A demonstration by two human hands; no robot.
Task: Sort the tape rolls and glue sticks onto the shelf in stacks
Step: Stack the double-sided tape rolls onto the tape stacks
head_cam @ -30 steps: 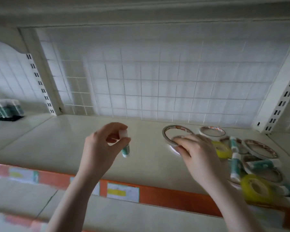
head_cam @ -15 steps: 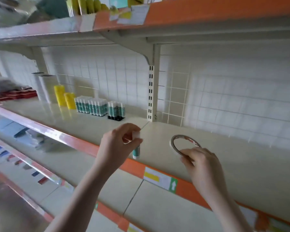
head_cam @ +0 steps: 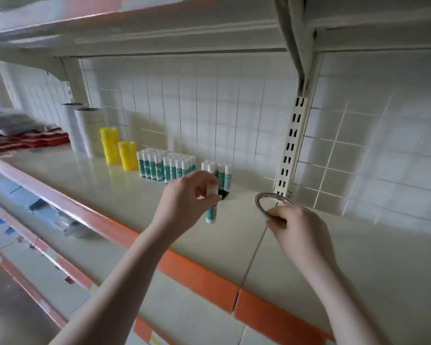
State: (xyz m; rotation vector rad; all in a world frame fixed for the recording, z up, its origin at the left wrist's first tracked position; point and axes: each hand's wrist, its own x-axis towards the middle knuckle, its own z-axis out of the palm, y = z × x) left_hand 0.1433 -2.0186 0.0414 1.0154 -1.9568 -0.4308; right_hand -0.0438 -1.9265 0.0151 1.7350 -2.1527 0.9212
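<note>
Head view: your left hand (head_cam: 184, 197) pinches a glue stick (head_cam: 212, 207) by its white cap, body hanging upright, likely so it can drop straight in among the standing glue sticks (head_cam: 169, 165) just behind. Your right hand (head_cam: 296, 225) pinches a thin tape roll (head_cam: 264, 204) by its rim, above the shelf (head_cam: 358, 257); its yellow stacks (head_cam: 118, 150) sit farther left.

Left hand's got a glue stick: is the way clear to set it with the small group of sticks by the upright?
Probably yes. The left hand holds its glue stick just in front of that small group, with nothing between them.
</note>
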